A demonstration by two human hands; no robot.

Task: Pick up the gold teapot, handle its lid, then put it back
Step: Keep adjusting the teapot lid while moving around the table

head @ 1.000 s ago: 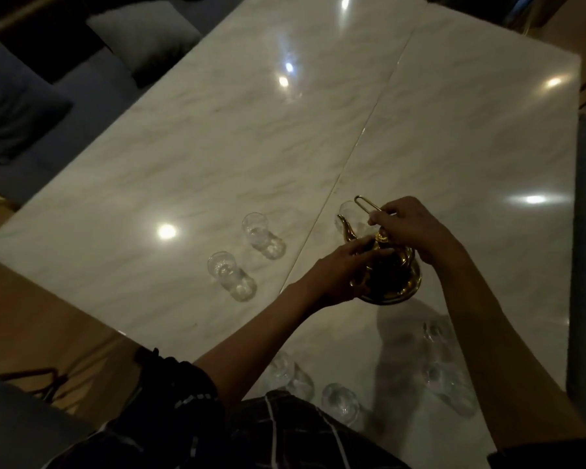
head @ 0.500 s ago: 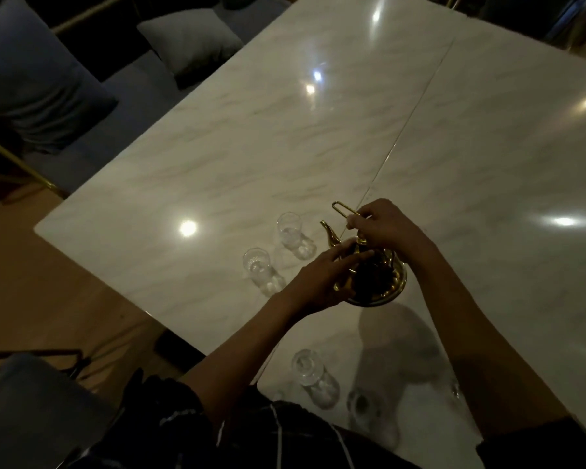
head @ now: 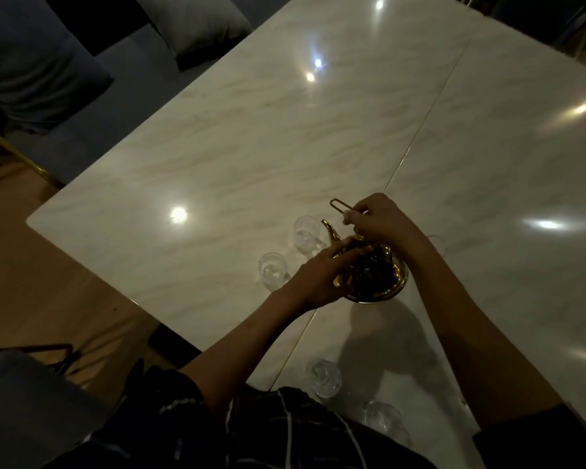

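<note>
The gold teapot [head: 383, 282] stands near the middle of the marble table [head: 251, 147], its spout pointing up and left. My right hand [head: 379, 220] is closed around the thin gold wire handle, which sticks out to the upper left. My left hand [head: 318, 277] lies against the pot's left side, its fingers reaching over the top where the lid sits. My hands hide the lid itself.
Two small clear glasses [head: 307, 231] [head: 273, 269] stand just left of the teapot. Two more glasses [head: 323, 377] [head: 383, 418] are near the table's front edge. Cushioned seats [head: 31, 69] line the far left side, and a chair [head: 21, 407] is at the lower left.
My head camera has shifted, so the scene sits further right and lower in view. My hands keep the same hold on the teapot, which stays on the table.
</note>
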